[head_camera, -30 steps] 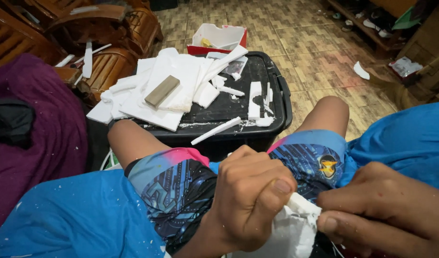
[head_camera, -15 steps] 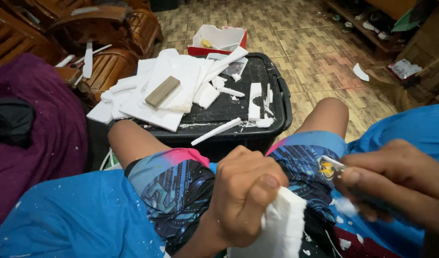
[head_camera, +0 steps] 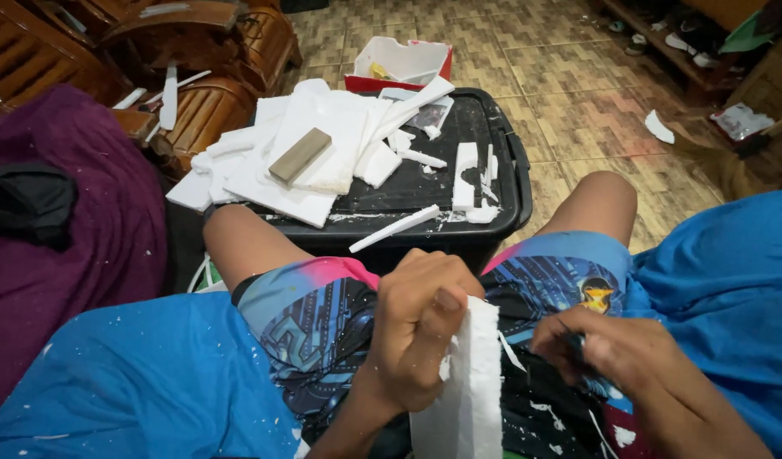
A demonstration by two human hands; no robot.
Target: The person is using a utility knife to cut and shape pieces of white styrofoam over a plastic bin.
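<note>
Left hand [head_camera: 420, 327] clenched around upright white foam slab [head_camera: 463, 387] over lap. Right hand [head_camera: 616, 353] pinched on thin dark tool [head_camera: 575, 342], just beside the slab. Ahead: black bin lid [head_camera: 493, 183] carrying rough foam offcuts [head_camera: 314, 153], tan sanding block [head_camera: 299, 155]; red-and-white box [head_camera: 403, 64] on the floor behind.

I see my left hand [head_camera: 420, 336] over my lap, closed round a foam slab [head_camera: 463, 387] standing upright between my thighs; my right hand [head_camera: 608, 353] sits just right of it, apart from the slab, gripping a thin tool I cannot make out. Ahead of my knees stands a lidded bin [head_camera: 493, 183]; on its lid lie foam offcuts [head_camera: 314, 157], piled toward the left, with a sanding block [head_camera: 299, 155] on top. A foam strip [head_camera: 393, 229] lies at the lid's near edge. Behind the bin sits an open box [head_camera: 403, 61]; left of it, a wooden chair [head_camera: 187, 76]
</note>
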